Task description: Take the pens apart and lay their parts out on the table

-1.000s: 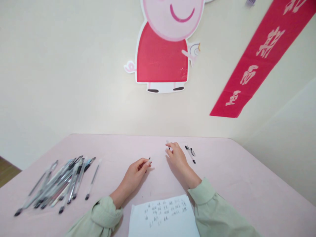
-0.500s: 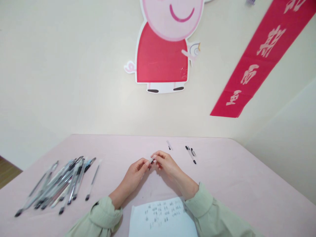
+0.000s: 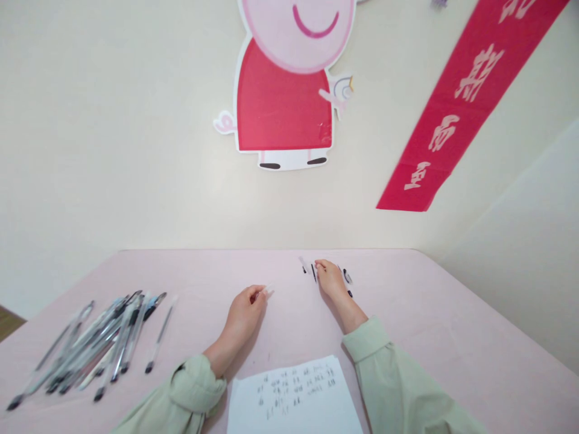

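Observation:
My left hand (image 3: 246, 314) is above the pink table, its fingers closed on a short clear pen barrel (image 3: 269, 288) whose tip pokes out to the right. Farther back and to the right, my right hand (image 3: 332, 279) rests low with curled fingers. A thin black piece (image 3: 313, 272) stands right at its fingertips; whether they touch it I cannot tell. Just left of that lie a clear tube (image 3: 303, 263) and a small black part (image 3: 304, 270). Beyond the right hand is a black pen cap (image 3: 347, 276). A pen, partly hidden, shows its dark end (image 3: 350, 293) beside the wrist.
A loose heap of clear pens (image 3: 97, 340) with dark ends covers the left of the table. One pen (image 3: 160, 336) lies apart, right of the heap. A white sheet with handwriting (image 3: 294, 395) lies at the front, between my forearms. The wall (image 3: 181, 205) stands behind the table.
My hands have parted. The right has moved back and right to the small pen parts, where the thin black piece now shows. The left has stayed near its place with the clear barrel.

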The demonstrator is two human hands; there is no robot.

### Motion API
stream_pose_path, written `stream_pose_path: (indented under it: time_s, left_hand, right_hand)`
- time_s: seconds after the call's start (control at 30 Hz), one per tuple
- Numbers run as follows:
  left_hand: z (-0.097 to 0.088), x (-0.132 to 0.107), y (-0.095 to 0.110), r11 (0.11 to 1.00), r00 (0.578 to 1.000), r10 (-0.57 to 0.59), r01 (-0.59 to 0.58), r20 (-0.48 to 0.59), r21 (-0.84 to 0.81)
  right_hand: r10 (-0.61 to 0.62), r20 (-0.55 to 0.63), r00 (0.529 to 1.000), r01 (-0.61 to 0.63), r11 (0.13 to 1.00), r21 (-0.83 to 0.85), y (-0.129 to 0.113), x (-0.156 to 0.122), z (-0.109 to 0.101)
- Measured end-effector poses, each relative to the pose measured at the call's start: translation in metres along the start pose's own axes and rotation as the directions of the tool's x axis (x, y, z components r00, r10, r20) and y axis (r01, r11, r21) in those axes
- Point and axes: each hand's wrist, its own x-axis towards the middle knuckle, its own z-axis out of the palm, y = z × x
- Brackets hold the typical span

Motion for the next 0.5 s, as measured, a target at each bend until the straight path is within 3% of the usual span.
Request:
stream_pose_path:
  time_s: [0.1,0.3,0.4,0.5]
  left_hand:
    - [0.017,0.018,0.009,0.997,0.999,-0.027,0.029,-0.022,0.066]
    - [0.07,0.058,0.025,0.982,0.997,-0.036,0.048,-0.067,0.183]
    - [0.089,0.069,0.027,0.973,1.0,0.012,-0.009,-0.008,0.23]
    - [0.095,0.072,0.023,0.965,0.992,0.096,-0.113,0.081,0.235]
  right_hand:
    - [-0.02,0.021,1.0,0.02,1.0,-0.016,0.003,-0.002,0.004]
    - [-0.056,0.046,0.997,0.057,0.998,-0.031,0.004,-0.007,0.008]
    - [-0.065,0.059,0.996,0.066,0.997,-0.028,0.004,-0.008,0.011]
    - [-0.069,0.072,0.995,0.071,0.997,-0.022,0.005,-0.008,0.014]
